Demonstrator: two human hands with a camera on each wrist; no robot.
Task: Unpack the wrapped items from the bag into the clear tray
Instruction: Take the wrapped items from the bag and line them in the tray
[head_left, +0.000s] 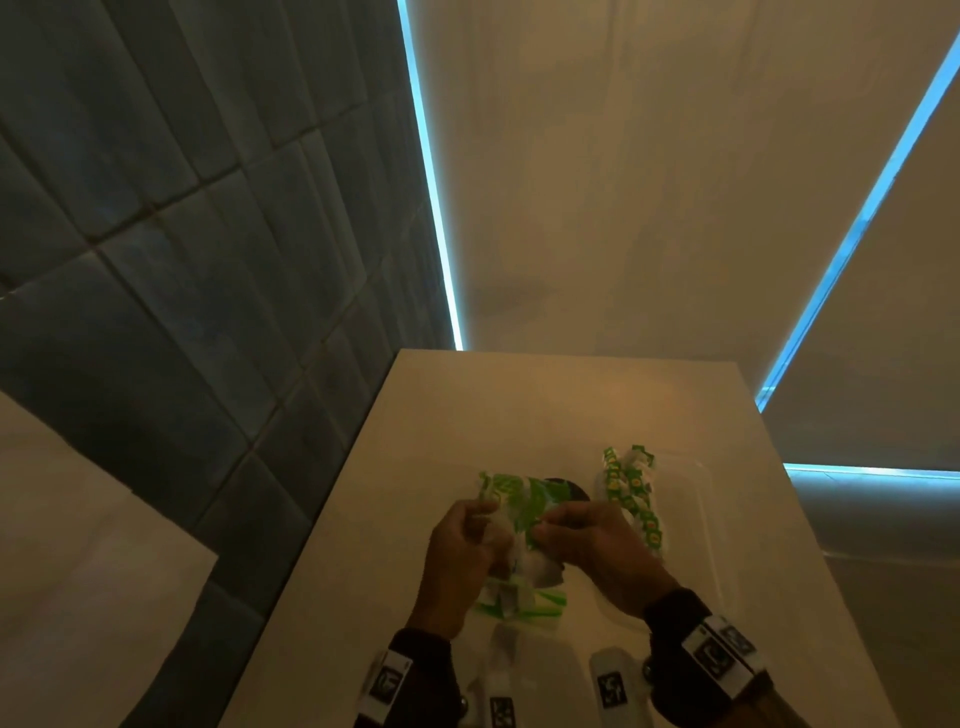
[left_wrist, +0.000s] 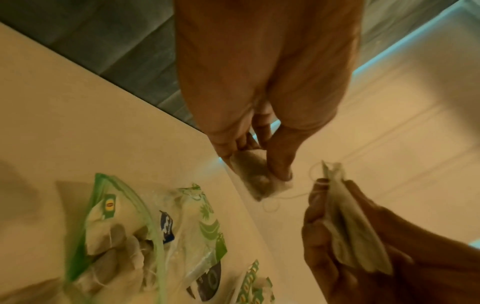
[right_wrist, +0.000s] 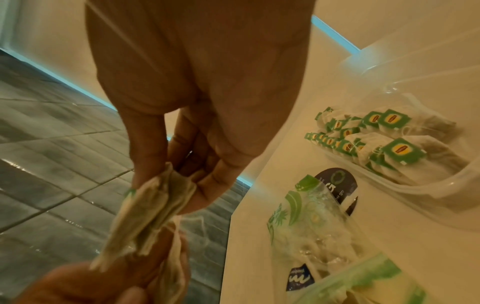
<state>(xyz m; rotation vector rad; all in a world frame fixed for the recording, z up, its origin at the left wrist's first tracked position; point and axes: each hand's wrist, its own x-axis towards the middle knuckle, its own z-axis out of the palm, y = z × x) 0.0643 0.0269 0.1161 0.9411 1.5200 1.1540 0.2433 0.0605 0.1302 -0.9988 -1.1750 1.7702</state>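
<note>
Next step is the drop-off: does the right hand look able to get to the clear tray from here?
Probably yes: the tray sits open-topped just beside the right hand, nothing between them, though that hand grips tea bags.

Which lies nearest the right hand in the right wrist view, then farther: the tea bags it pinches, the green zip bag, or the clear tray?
1. Tea bags, pinched in the right hand.
2. Green zip bag, on the table below.
3. Clear tray, beyond the bag, at right.

The scene is dim, with a warm yellow tint. Thin blue light strips (head_left: 431, 176) glow in the upper part of the head view. Both wrist views are soft with motion blur, and straight lines bend near the edges.
</note>
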